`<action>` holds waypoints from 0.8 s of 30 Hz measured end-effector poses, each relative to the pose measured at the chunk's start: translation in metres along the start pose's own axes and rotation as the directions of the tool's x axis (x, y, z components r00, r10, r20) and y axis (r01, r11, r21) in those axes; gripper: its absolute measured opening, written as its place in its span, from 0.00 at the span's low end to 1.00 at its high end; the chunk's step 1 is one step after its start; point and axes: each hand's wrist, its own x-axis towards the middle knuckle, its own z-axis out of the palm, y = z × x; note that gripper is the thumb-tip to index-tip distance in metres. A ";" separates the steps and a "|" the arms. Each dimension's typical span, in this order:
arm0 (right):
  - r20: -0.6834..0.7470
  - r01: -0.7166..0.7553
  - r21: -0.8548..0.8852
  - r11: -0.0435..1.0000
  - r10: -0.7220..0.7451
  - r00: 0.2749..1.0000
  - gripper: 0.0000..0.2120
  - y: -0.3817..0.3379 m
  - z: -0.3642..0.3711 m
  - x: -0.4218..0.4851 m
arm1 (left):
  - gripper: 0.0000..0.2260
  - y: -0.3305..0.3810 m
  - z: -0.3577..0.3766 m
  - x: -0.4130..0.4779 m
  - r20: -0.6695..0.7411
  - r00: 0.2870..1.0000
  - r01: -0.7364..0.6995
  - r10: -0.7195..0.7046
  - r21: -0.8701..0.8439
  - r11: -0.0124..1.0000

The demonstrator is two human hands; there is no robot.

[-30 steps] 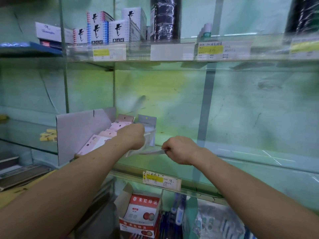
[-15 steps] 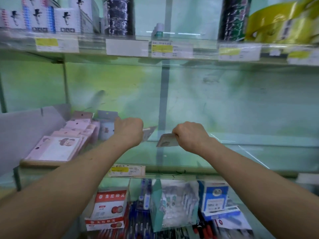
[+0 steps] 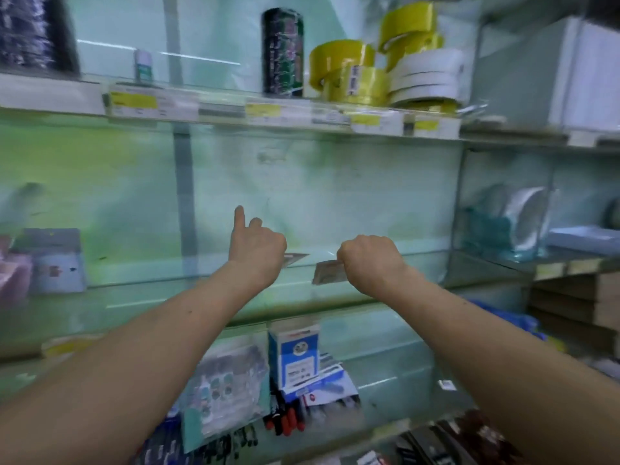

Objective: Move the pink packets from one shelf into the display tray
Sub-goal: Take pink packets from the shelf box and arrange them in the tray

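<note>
The right hand [image 3: 369, 260] is being held curled into a fist around one end of a flat pinkish-grey plastic packet [image 3: 327, 272]. The packet is being carried level and clear above the transparent glass shelf [image 3: 167, 293], near the middle of its front edge, presumably so that it can be moved sideways without dragging. The left hand [image 3: 258, 250] is being held just beside it, most fingers curled and the index finger [image 3: 239, 218] raised. A second flat packet [image 3: 297, 257] appears to be pinched beneath that hand, but only one thin corner is being shown, so that grip is judged rather than plainly seen. The two packets are being held apart, not touching. At the shelf's left end, blurred pink packets [image 3: 13, 276] are being displayed beside a grey-topped pale blue packet [image 3: 55, 263]. The display tray itself cannot be made out there, though both loads are probably being gathered for one trip leftward.
</note>
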 end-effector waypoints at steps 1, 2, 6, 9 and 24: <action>0.014 -0.019 -0.012 1.000 0.019 1.000 0.14 0.015 0.001 -0.010 | 0.09 0.015 -0.009 0.000 -0.012 1.000 -0.016 0.016 -0.005 1.000; 0.027 -0.037 -0.021 0.999 0.037 0.999 0.14 0.029 0.002 -0.019 | 0.10 0.030 -0.018 0.000 -0.022 0.999 -0.032 0.032 -0.011 0.999; 0.033 -0.082 -0.035 0.996 0.084 0.996 0.13 0.087 0.007 -0.059 | 0.10 0.091 -0.056 -0.003 -0.059 0.995 -0.088 0.085 -0.045 0.995; 0.032 -0.124 -0.049 0.991 0.126 0.992 0.14 0.125 0.011 -0.092 | 0.09 0.136 -0.084 -0.009 -0.064 0.991 -0.123 0.119 -0.067 0.990; 0.141 -0.326 -0.080 0.942 0.335 0.932 0.14 0.272 -0.003 -0.254 | 0.10 0.321 -0.189 -0.043 -0.091 0.946 -0.319 0.311 -0.100 0.942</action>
